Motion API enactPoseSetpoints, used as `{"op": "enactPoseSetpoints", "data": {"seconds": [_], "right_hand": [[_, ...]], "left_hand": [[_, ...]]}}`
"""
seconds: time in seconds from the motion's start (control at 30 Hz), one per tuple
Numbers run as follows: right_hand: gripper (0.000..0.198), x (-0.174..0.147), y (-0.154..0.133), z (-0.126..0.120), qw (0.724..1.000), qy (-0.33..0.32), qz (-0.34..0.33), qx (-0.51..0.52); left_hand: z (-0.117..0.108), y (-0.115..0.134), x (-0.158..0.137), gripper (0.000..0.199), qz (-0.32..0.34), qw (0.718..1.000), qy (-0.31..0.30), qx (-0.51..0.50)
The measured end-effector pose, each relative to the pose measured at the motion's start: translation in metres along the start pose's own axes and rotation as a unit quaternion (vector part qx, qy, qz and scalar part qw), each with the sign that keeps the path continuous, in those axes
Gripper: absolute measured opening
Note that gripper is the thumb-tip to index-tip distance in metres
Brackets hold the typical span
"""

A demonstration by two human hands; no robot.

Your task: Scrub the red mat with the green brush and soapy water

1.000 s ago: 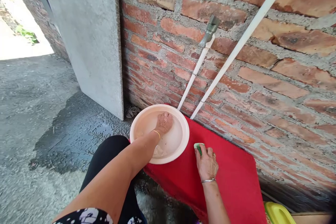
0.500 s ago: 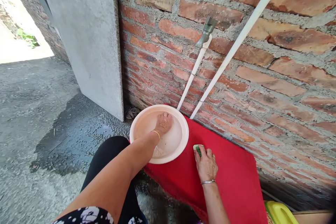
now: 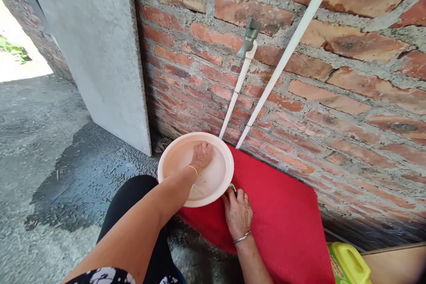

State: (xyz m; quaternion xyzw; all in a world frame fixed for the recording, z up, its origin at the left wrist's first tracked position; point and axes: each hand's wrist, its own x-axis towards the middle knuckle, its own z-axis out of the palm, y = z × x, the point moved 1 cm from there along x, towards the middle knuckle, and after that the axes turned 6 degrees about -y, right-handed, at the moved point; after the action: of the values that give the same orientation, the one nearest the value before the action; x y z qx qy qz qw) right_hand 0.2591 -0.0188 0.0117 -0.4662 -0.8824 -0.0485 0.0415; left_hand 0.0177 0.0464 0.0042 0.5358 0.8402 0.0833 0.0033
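Basin: The pale basin (image 3: 230, 163), with water in it, stands over the left end of the red cloth (image 3: 282, 213) and hides that end's corners.
Left hand: The left hand (image 3: 202, 155) reaches into the basin, fingers bent; whether they grip anything under the water cannot be told.
Right hand: The right hand (image 3: 238, 217) rests on the cloth toward its front edge, just beside the basin, fingers clamped over a scrubber (image 3: 232, 187).
Scrubber: Only a green sliver shows beyond the fingertips; contact with the rim is unclear.
Bottle: A yellow bottle (image 3: 353, 264) stands beyond the cloth's right edge.
Tipping risk: Pressing on one side could tip the basin if its base overhangs the left edge.
Spill risk: A leftward scrubbing stroke could knock the rim or bunch the cloth, slopping water out.
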Motion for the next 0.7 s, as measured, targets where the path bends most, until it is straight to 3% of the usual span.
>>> {"op": "enactPoseSetpoints", "data": {"seconds": [0.1,0.2,0.37,0.47,0.57,0.63,0.7], "right_hand": [[0.033,-0.002,0.027,0.0,0.999,-0.004,0.036,-0.032],[0.037,-0.011,0.082,0.002,0.992,-0.014,0.102,-0.074],[0.052,-0.052,0.176,0.003,0.966,-0.017,0.24,-0.093],[0.06,-0.076,0.216,-0.002,0.94,-0.008,0.334,-0.073],[0.066,-0.086,0.23,-0.006,0.922,-0.007,0.385,-0.04],[0.067,-0.081,0.215,-0.008,0.935,0.002,0.353,-0.028],[0.062,-0.071,0.179,-0.006,0.961,0.019,0.275,-0.021]], "left_hand": [[-0.001,0.0,0.0,0.03,0.0,1.0,-0.001,-0.005],[-0.003,0.001,0.0,0.029,-0.002,1.0,-0.004,-0.015],[-0.004,0.001,-0.001,0.028,-0.001,1.0,-0.009,-0.017],[-0.006,0.002,-0.002,0.029,0.0,1.0,-0.009,-0.019],[-0.007,0.002,-0.002,0.03,-0.003,1.0,-0.015,-0.018],[-0.006,0.002,-0.002,0.03,-0.003,1.0,-0.013,-0.02],[-0.004,0.001,-0.001,0.03,-0.001,1.0,-0.01,-0.017]]}}
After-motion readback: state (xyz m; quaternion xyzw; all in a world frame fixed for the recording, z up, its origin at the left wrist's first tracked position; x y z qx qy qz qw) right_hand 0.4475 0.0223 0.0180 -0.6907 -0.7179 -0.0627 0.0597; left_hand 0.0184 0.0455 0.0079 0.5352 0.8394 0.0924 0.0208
